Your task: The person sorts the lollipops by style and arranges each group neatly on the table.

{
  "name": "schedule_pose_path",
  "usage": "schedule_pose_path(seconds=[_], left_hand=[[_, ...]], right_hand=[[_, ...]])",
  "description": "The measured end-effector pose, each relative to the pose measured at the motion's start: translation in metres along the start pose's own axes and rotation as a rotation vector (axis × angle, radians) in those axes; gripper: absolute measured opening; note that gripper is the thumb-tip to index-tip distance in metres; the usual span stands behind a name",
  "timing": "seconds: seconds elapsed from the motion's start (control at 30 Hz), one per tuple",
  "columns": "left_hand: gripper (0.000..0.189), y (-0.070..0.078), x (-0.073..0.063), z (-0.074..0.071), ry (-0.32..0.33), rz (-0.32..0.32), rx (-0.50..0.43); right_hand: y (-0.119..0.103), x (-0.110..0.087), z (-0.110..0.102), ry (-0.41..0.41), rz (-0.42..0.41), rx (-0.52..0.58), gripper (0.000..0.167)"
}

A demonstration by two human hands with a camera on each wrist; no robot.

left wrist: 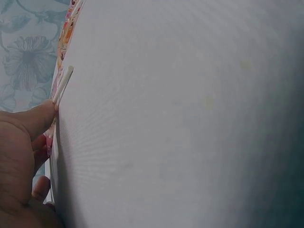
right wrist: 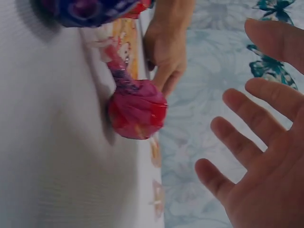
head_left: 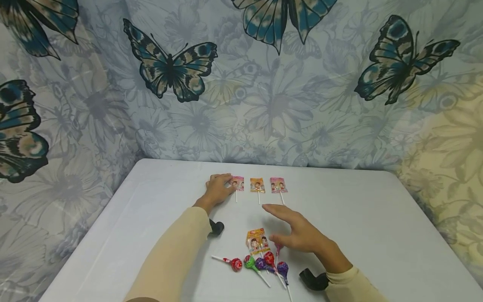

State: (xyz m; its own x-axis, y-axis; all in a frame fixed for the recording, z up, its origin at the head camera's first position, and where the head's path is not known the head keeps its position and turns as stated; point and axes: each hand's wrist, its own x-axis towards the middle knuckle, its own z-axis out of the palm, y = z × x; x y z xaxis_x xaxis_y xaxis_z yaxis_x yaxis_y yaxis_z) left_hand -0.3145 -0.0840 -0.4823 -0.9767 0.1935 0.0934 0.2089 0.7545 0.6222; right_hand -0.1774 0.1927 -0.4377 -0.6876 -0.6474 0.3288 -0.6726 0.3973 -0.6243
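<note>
Near the far edge of the table, my left hand point(head_left: 218, 188) pinches a pink flat-wrapped lollipop point(head_left: 237, 183) at its left side, its white stick pointing toward me. Level with it to the right lie an orange flat-wrapped lollipop point(head_left: 257, 185) and another pink one point(head_left: 278, 185). My right hand point(head_left: 302, 230) hovers with fingers spread, holding nothing, beside a loose group of lollipops. In the right wrist view, a round pink-red lollipop point(right wrist: 137, 111) lies near that hand, apart from its fingers. An orange flat-wrapped lollipop point(head_left: 257, 242) tops the group.
Nearer to me lie round lollipops: a red one point(head_left: 236, 264) off to the left, a green one point(head_left: 249, 261), another red one point(head_left: 269, 258) and purple ones point(head_left: 282, 267). They rest on a white table point(head_left: 362, 235). Butterfly-print cloth point(head_left: 234, 126) hangs behind it.
</note>
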Motion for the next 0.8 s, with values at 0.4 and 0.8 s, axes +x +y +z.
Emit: schedule_pose_path(seconds=[0.4,0.8], left_hand=[[0.040,-0.004,0.001,0.002,0.003,0.011,-0.011],[0.039,0.000,0.001,0.000,-0.032,-0.013,-0.015]], right_hand=[[0.009,-0.002,0.021,-0.151,0.097,0.018,0.070],[0.014,-0.007,0.025,-0.251,0.162,-0.005,0.070]])
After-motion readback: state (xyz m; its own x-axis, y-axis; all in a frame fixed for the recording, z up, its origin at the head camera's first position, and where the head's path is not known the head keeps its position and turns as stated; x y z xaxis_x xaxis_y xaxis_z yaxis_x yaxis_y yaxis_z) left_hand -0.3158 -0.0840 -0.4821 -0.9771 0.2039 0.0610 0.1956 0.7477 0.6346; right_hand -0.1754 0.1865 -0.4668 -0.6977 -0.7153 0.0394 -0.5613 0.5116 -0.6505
